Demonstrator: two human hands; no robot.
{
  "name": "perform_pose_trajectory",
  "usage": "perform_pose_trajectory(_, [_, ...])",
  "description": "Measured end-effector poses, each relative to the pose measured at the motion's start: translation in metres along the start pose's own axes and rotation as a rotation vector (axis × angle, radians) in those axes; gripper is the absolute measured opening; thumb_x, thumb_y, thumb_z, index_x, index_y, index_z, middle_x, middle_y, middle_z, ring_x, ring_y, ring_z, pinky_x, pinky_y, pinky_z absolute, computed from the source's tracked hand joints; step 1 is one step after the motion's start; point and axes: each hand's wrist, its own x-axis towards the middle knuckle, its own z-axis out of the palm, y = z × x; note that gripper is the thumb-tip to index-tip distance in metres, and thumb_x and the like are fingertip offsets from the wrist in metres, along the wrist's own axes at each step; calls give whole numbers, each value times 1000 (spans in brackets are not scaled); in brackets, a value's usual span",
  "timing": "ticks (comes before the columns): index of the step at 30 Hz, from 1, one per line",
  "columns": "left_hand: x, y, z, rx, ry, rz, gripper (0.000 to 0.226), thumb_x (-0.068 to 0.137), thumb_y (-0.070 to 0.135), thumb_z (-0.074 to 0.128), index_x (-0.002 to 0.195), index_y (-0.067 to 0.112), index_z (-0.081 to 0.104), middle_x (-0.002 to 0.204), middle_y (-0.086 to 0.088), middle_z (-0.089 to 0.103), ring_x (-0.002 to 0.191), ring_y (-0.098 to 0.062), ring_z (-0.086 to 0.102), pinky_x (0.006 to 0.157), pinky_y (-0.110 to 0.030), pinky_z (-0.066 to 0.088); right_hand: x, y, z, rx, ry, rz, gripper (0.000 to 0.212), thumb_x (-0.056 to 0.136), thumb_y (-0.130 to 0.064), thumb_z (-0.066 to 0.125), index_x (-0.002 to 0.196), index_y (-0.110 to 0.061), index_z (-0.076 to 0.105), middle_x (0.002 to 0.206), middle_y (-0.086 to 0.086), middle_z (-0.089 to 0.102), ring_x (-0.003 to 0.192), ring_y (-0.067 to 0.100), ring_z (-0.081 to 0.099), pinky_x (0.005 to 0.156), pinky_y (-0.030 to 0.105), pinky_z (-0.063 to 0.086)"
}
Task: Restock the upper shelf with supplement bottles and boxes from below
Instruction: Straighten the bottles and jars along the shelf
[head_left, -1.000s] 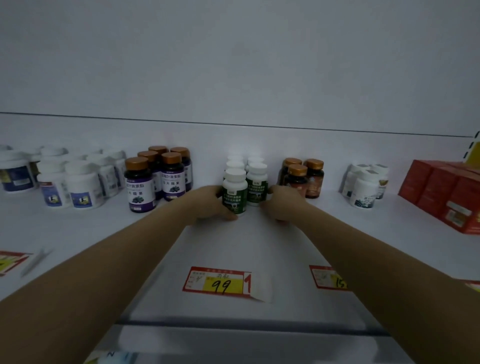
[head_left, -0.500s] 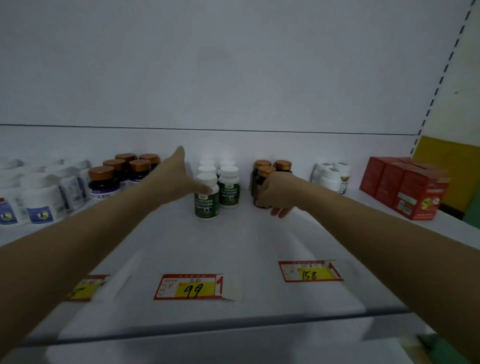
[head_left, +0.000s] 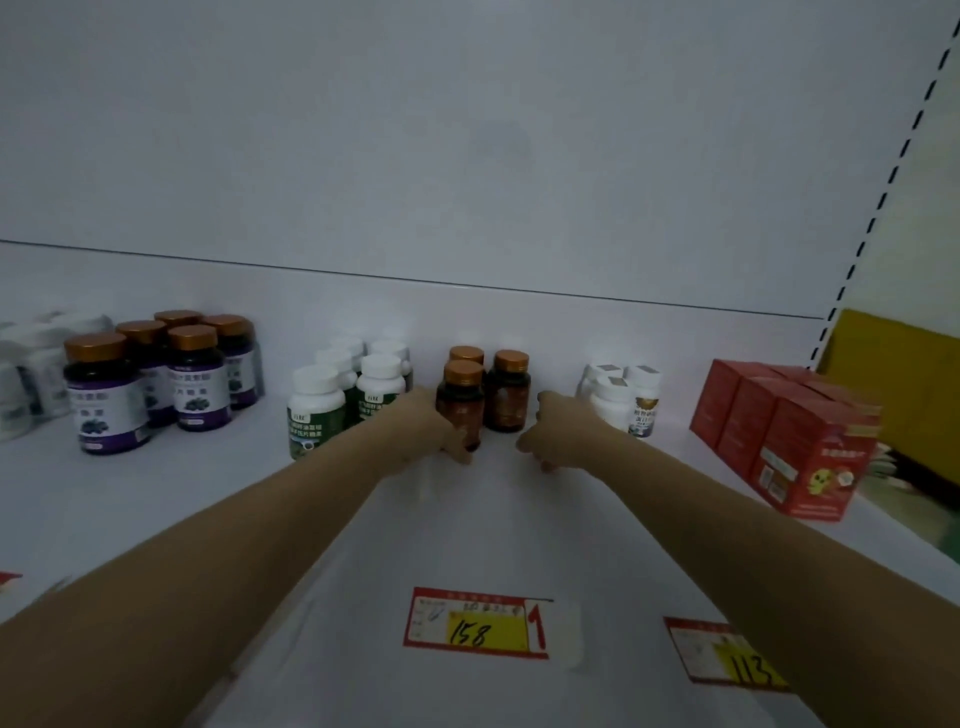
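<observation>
Smooth white shelf (head_left: 483, 530) | left hand (head_left: 439, 426) grips round amber bottle (head_left: 464, 397) | right hand (head_left: 558, 439) loosely curled, empty

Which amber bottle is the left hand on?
The front amber bottle; the left hand grips its lower half. The other two stand further back, untouched.

One price tag (head_left: 475, 623) on the shelf (head_left: 363, 545) reads 158 (a red 1 beside it); the right tag (head_left: 727, 657) reads 113. Bottle labels (head_left: 310, 423) are too blurred.
</observation>
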Motion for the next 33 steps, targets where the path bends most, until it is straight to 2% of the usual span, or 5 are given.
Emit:
perform_pose_trajectory(4, [12, -7, 2, -39, -4, 42, 105, 50, 17, 90, 137, 14, 31, 133, -7, 47, 119, -26, 46, 99, -36, 42, 14, 2, -1, -7, -37, -26, 4, 91, -5, 50, 89, -4, 53, 96, 15, 56, 106, 35, 62, 82, 37, 52])
perform_pose_trajectory(7, [27, -9, 8, -47, -59, 105, 113, 32, 26, 91, 131, 22, 37, 125, -4, 56, 112, -25, 55, 99, -43, 47, 22, 3, 2, -14, -44, -18, 27, 92, -8, 51, 69, -15, 39, 87, 12, 55, 100, 34, 64, 74, 35, 53])
perform_pose_trajectory(15, [23, -1, 15, -126, -80, 221, 69, 63, -6, 78, 123, 12, 49, 112, -8, 62, 103, -24, 59, 85, -30, 46, 34, 10, 7, 87, -12, -9, 31, 90, -8, 54, 119, 2, 56, 118, 21, 62, 100, 33, 65, 54, 21, 45])
perform_pose_trajectory(22, [27, 0, 22, -80, -22, 252, 75, 59, 1, 83, 125, 13, 49, 114, -8, 63, 103, -23, 60, 88, -31, 48, 36, 12, 5, 100, -5, 14, 33, 88, -5, 54, 121, 2, 55, 119, 21, 62, 58, 12, 51, 46, 16, 41])
perform_pose_trajectory(33, [19, -3, 26, -12, 52, 248, 63, 61, 11, 85, 118, 12, 57, 114, -8, 65, 95, -19, 58, 84, -27, 45, 32, 8, 7, 87, 24, 58, 30, 90, -5, 52, 117, 7, 56, 88, 6, 61, 55, 10, 48, 46, 13, 41])
